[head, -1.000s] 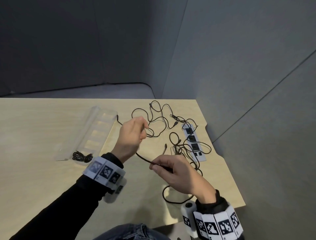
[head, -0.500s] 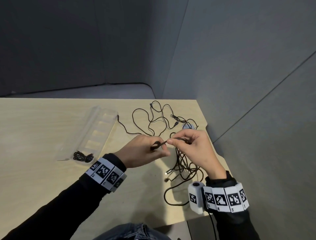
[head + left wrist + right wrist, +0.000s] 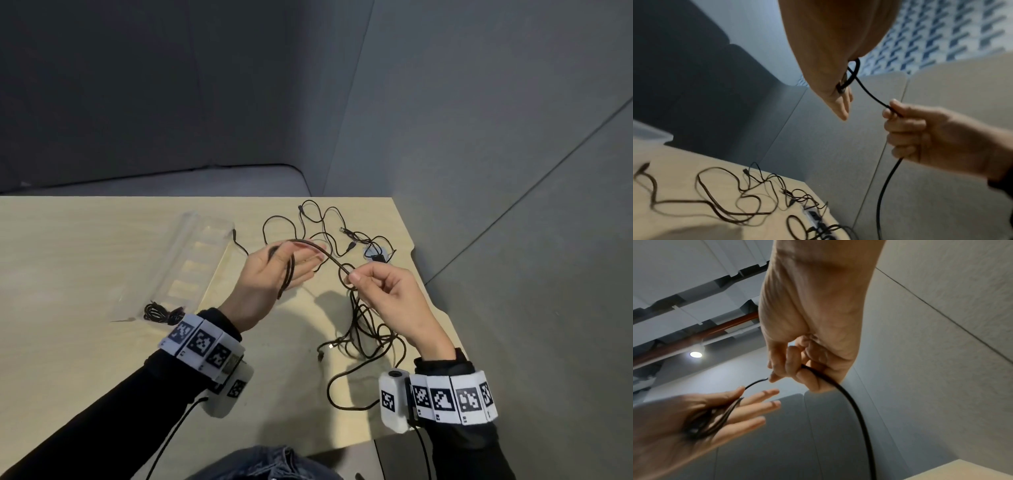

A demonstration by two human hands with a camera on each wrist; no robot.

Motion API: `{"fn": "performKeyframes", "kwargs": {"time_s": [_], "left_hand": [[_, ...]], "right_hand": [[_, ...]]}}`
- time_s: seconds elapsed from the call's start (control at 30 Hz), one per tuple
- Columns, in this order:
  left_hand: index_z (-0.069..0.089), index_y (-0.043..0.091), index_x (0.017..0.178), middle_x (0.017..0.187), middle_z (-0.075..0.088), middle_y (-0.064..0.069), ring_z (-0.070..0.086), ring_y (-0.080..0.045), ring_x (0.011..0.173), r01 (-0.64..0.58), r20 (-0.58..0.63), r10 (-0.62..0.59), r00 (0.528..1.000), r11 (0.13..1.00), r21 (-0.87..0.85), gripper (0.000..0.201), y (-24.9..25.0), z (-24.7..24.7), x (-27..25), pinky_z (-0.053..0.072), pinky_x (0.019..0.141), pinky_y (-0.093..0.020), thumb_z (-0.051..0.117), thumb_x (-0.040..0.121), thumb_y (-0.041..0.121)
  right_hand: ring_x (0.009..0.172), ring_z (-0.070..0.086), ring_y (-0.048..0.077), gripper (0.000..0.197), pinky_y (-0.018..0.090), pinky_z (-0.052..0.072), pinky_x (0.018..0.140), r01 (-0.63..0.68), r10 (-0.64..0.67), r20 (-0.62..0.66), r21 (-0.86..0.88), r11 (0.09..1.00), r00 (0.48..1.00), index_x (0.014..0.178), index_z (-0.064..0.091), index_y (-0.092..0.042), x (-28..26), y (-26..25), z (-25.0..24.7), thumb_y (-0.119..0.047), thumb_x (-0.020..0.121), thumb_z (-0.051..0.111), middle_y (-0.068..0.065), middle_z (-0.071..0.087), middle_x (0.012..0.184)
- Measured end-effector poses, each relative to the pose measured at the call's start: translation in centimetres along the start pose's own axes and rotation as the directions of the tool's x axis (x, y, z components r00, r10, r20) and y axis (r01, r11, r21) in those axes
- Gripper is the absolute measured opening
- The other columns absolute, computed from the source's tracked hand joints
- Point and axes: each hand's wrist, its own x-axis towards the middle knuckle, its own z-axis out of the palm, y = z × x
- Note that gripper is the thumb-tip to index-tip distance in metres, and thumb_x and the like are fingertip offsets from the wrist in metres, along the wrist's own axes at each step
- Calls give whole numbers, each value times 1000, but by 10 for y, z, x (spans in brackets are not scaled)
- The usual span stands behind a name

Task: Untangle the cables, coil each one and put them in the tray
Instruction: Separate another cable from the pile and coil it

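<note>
The person's left hand (image 3: 270, 274) is raised above the table (image 3: 85, 274), palm turned up and fingers stretched out nearly straight; several loops of a black cable (image 3: 329, 255) hang over the palm, held against it by the thumb (the right wrist view shows the loops bunched in the palm under the thumb); from there the cable arcs across to the right hand (image 3: 390, 298), which pinches it between thumb and forefinger while the other fingers curl in around it; below the right hand the same cable drops down to the table; a tangle of loose cables (image 3: 363, 329) lies on the wood under and beyond both hands, some strands crossing a white power strip (image 3: 376, 255) near the table's far right corner; the clear tray (image 3: 191, 260) lies to the left of the hands, with one coiled cable (image 3: 161, 312) resting at its near end; both wrists wear white bands printed with black square markers
</note>
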Motion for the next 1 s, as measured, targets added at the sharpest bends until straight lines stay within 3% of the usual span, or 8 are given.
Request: {"fn": "performKeyframes", "kwargs": {"time_s": [0.13,0.23,0.37,0.47,0.6,0.8,0.9,1.0], "left_hand": [[55,5,109,108,71,-9,65,-28,107,-60,-59,50,997,983,-171,33,10,4,0,52,92,-43,32,102,27],[50,15,92,67,59,7,61,-9,64,-117,-172,70,983,953,-278,31,23,3,5,58,72,-41,27,102,32],[49,25,91,59,36,10,26,-4,46,-145,-386,14,922,938,-313,25,41,-22,16,23,38,-15,30,102,36],[51,33,94,60,39,12,22,-5,46,-149,-455,62,888,976,-157,24,42,-36,20,16,38,-15,30,102,38],[41,25,73,64,40,10,22,-6,45,-127,-498,92,862,991,-35,39,39,-42,22,16,39,-14,26,99,50],[35,20,64,66,47,1,30,-11,44,47,-612,57,789,987,153,49,32,-53,30,21,43,-19,24,98,52],[43,6,65,62,50,-3,40,-16,55,111,-387,267,883,681,724,56,10,-52,28,33,54,-33,27,99,47],[37,10,64,55,41,-2,37,-19,55,-107,-22,280,960,435,894,51,-5,-46,18,34,58,-37,23,97,47]], "right_hand": [[44,23,7,26,18,30,47,9,-4,45,-106,994,999,76,74,-15,-2,9,13,-32,89,59,-11,29,41],[39,21,9,41,19,50,73,-88,109,131,-158,983,985,66,73,-18,-8,21,26,-46,88,55,-10,24,39],[40,30,7,49,10,33,48,-136,149,108,-122,983,983,53,66,-17,-17,31,25,-49,88,56,-2,32,39],[48,34,12,44,13,32,50,-84,104,123,-159,984,987,56,67,-17,-23,29,18,-51,83,60,17,37,49],[50,40,2,23,12,36,51,-38,88,210,-228,973,974,68,69,-20,-24,6,14,-21,90,63,-6,55,57],[57,44,7,19,22,40,55,50,47,273,-336,940,961,78,71,-32,-30,-15,3,-26,93,59,-4,63,65],[50,37,3,22,12,34,51,85,35,326,-347,934,945,80,72,-20,-36,-29,8,-31,93,58,7,52,59],[50,34,14,27,23,36,50,197,-34,310,-513,835,950,80,65,-20,-37,-36,5,-40,93,55,7,49,56]]}}
